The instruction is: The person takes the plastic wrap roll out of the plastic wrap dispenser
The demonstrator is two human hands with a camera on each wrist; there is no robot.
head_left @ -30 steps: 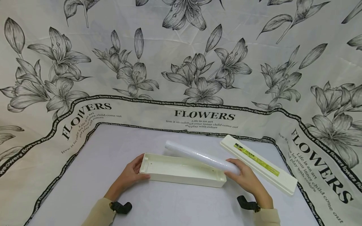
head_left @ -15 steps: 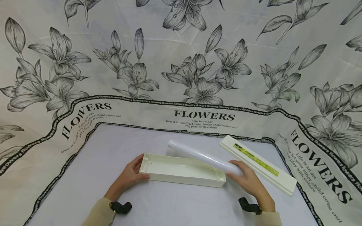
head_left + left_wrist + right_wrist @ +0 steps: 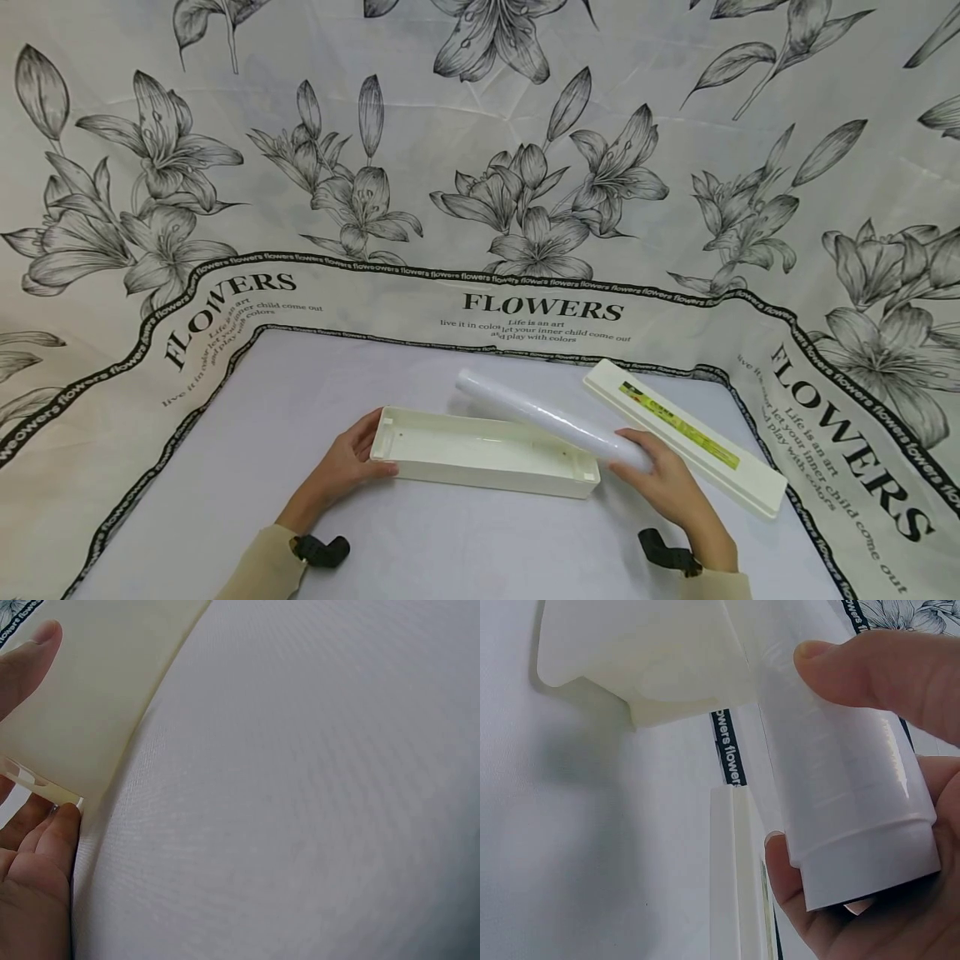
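A long cream plastic box (image 3: 480, 477) lies lidless on the table, its open side up and nothing inside. My left hand (image 3: 351, 457) grips its left end, thumb on the front wall and fingers round the end; the left wrist view shows the thumb (image 3: 30, 664) flat along the wall. In my right hand (image 3: 660, 477) is a roll of clear plastic wrap (image 3: 547, 412), held near its right end and slanting behind and over the box's right rear corner. Up close, the wrap roll (image 3: 840, 765) shows its white core sticking out below the film, between thumb and fingers.
The box's long lid (image 3: 686, 437), with a yellow-green label, lies slanted at the right beyond my right hand. A white table surface (image 3: 315, 375) is bordered by a printed flower cloth (image 3: 540, 312) that rises behind it.
My right hand has moved slightly right and down with the wrap roll, whose far end has shifted right too. The left hand, box and lid stay in place.
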